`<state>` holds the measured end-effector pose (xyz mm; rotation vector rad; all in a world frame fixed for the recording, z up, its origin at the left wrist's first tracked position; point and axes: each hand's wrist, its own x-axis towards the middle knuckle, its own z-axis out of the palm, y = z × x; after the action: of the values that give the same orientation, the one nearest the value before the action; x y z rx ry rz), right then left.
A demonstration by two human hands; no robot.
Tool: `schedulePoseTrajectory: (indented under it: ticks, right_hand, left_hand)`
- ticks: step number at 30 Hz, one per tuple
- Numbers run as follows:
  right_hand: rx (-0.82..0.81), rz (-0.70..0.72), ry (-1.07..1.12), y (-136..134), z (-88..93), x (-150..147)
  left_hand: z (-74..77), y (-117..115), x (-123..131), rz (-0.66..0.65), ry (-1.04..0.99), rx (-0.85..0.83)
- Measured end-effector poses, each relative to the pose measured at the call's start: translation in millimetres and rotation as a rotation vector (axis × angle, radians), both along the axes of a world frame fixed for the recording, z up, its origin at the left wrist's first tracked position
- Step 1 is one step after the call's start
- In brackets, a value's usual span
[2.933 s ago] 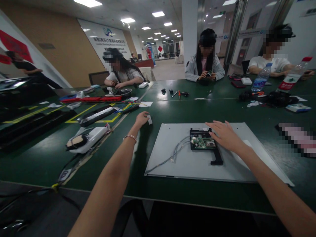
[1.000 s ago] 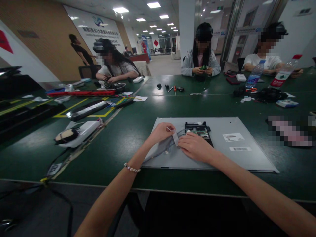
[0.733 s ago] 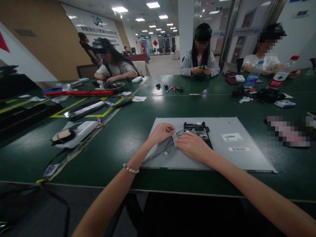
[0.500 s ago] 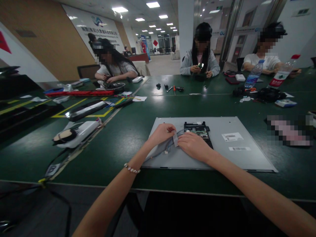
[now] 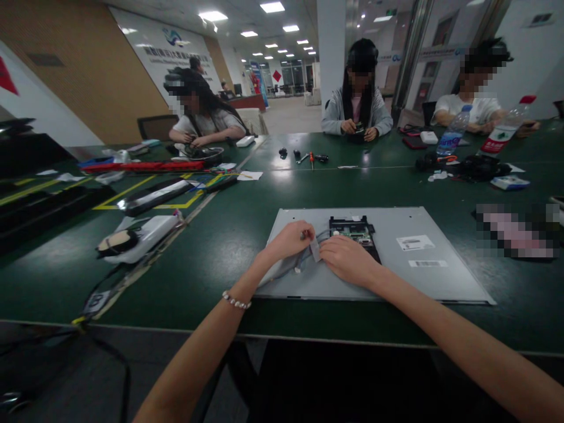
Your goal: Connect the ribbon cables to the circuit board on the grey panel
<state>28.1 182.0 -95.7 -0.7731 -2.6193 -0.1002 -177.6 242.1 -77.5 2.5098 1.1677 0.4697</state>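
A flat grey metal panel lies on the table before me, with a green circuit board in a black bracket on its back. Grey cables run from the board to the panel's left side. My left hand is closed, its fingertips pinching the upper end of a pale strip of tape over the cables. At the strip's right edge, my right hand rests low on the panel with its fingers bent and together, partly covering the board. Whatever is under those fingertips is hidden.
A screwdriver and small tools lie beyond the panel. Left are a white device and a long black part; right, a blurred-out pink object and two bottles. Three people sit across the table.
Both hands keep almost the same place; the tape strip leans a little more to the right at its lower end. Across the table, a person's hands have lowered a small object.
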Motion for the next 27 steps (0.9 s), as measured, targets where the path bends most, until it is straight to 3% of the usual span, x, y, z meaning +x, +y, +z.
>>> schedulePoseTrajectory:
  ticks: [6, 14, 22, 27]
  right_hand:
    - [-0.05, 0.088, 0.001, -0.6, -1.8, 1.1]
    - [-0.108, 0.217, -0.047, -17.4, 9.6, 3.8]
    - [-0.089, 0.219, -0.099, -21.8, 15.1, 2.3]
    - [-0.133, 0.206, -0.09, -41.2, 20.3, 12.6]
  left_hand:
    - [0.8, 0.5, -5.9, -0.028, 0.028, -0.111]
    - [-10.5, 1.2, -6.3, 0.002, 0.027, -0.089]
    - [-7.7, 1.4, -3.4, 0.017, 0.044, -0.086]
    - [-11.3, 2.6, -1.1, 0.04, 0.096, -0.067]
